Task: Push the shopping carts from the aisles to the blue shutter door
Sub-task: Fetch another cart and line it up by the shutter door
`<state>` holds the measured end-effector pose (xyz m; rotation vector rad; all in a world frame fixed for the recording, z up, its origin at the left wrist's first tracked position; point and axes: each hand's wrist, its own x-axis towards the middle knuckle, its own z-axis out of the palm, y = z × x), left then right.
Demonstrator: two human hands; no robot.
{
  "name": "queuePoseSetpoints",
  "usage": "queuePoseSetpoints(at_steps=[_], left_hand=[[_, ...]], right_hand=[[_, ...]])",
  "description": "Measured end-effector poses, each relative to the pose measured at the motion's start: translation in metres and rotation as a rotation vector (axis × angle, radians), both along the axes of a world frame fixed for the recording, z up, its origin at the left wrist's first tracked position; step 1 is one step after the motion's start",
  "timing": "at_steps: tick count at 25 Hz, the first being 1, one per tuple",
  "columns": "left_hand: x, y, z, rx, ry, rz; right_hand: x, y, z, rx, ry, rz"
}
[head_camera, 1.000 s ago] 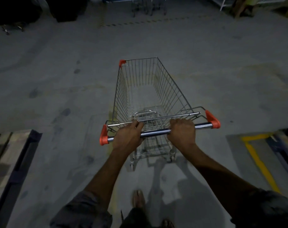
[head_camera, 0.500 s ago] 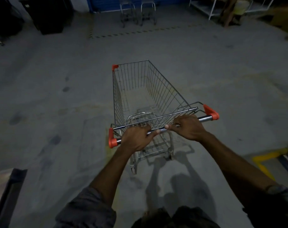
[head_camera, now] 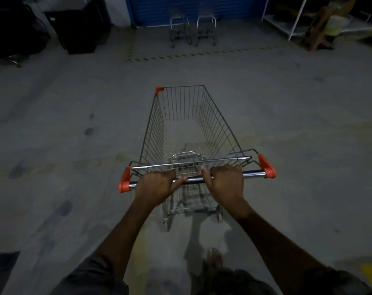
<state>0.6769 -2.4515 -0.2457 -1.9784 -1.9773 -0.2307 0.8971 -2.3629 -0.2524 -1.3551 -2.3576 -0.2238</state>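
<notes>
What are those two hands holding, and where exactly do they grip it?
Both the left hand and the right hand grip the shopping cart by its metal handle bar, between the orange end caps.

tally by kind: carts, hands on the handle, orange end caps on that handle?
Shopping carts: 3, the pushed cart plus two parked carts by the blue shutter door
Hands on the handle: 2, left hand and right hand
Orange end caps on the handle: 2
Total: 7
</notes>
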Motion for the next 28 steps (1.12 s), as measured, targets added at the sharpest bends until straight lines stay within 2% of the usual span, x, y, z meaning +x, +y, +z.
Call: queuePoseSetpoints(at_steps=[3, 8, 12, 14, 16, 21, 28], left_hand=[[-0.021, 0.061, 0.004, 0.0, -0.092, -0.005], [-0.06, 0.172, 0.008, -0.099, -0.116, -0.047], [-0.089, 0.259, 0.006, -0.167, -0.186, -0.05], [-0.105, 0.302, 0.007, -0.187, -0.23, -0.053], [-0.123, 0.35, 0.008, -0.2, -0.247, -0.058], [-0.184, 0.461, 0.011, -0.22, -0.269, -0.102], [-0.274, 0.617, 0.021, -0.284, -0.338, -0.158]], right_hand=[[-0.022, 0.06, -0.003, 0.002, 0.061, -0.009], [-0.055, 0.163, 0.004, -0.094, -0.022, -0.001], [-0.08, 0.275, 0.006, -0.138, -0.042, 0.204], [-0.095, 0.324, 0.007, -0.185, -0.014, 0.237], [-0.113, 0.371, 0.007, -0.202, 0.031, 0.198], [-0.172, 0.479, 0.014, -0.288, -0.072, 0.126], [-0.255, 0.608, 0.02, -0.33, -0.102, 0.052]])
